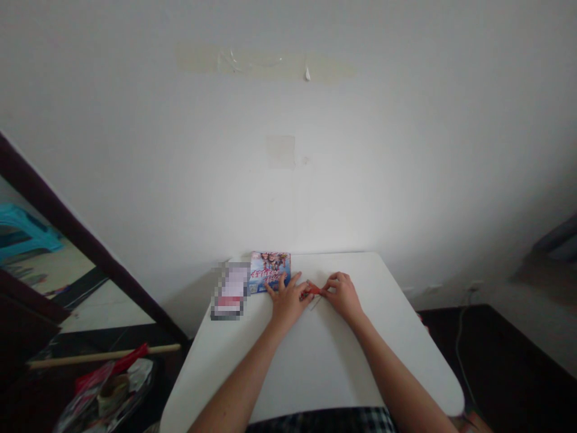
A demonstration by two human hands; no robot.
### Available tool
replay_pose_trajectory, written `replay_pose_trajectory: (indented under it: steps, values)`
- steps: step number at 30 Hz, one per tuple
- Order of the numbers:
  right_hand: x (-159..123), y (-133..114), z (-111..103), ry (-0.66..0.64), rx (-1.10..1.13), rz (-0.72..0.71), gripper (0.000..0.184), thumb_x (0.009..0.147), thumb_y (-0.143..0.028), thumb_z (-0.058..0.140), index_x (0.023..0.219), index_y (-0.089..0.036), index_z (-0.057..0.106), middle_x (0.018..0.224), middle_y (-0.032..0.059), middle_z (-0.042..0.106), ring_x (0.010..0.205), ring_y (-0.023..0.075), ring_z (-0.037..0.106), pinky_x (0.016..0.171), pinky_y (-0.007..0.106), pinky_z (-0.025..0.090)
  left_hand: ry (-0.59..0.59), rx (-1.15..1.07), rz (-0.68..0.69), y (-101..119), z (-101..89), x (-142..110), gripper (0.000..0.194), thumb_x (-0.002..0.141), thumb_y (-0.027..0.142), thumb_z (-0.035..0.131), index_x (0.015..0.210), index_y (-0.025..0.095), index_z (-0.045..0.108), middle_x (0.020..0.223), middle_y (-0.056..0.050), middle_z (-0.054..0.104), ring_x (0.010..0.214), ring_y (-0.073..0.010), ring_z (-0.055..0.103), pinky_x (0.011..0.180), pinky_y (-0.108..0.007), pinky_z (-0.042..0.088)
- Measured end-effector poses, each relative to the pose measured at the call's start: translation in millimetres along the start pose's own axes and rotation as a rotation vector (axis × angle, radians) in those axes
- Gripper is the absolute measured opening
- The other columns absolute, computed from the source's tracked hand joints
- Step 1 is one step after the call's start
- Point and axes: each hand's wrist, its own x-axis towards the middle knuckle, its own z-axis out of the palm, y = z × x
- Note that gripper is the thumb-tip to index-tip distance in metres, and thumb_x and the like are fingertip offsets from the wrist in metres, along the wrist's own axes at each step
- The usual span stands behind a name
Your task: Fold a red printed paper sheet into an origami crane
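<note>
Between my two hands is a small orange-red piece, too small and partly covered to name. My left hand pinches its left end between thumb and forefinger, while the other fingers spread toward a colourful printed booklet. Its right end sits in the fingertips of my right hand, whose fingers are bent together. Just below the piece, a thin dark line or stick-like thing shows against the white table.
Left of the booklet lies a pixelated phone-like object. The table's far edge meets a white wall. On the floor at left are a wooden pole and a bag of things. A cable hangs at right.
</note>
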Motion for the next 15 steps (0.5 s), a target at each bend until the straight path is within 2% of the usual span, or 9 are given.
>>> replay_pose_trajectory:
  steps: [11,15]
  values:
    - [0.8,-2.5,-0.4,-0.014,-0.017,0.017,0.005,0.078,-0.03,0.08,0.077,-0.026,0.077,0.1,0.0081,0.066,0.108,0.0271,0.055,0.095,0.038,0.046,0.051,0.001,0.023,4.2,6.1,0.0,0.023,0.084,0.046,0.065,0.106,0.039,0.071,0.148,0.004,0.055,0.143,-0.0381,0.031,0.108,-0.084,0.0]
    - [0.1,-4.4,-1.7,-0.01,-0.02,0.021,0.006,0.081,-0.03,0.077,0.076,-0.026,0.077,0.1,0.0084,0.066,0.108,0.0263,0.056,0.095,0.037,0.046,0.054,0.009,0.032,5.8,5.4,-0.3,0.025,0.086,0.051,0.061,0.105,0.039,0.072,0.147,0.002,0.056,0.144,-0.039,0.031,0.108,-0.084,0.0]
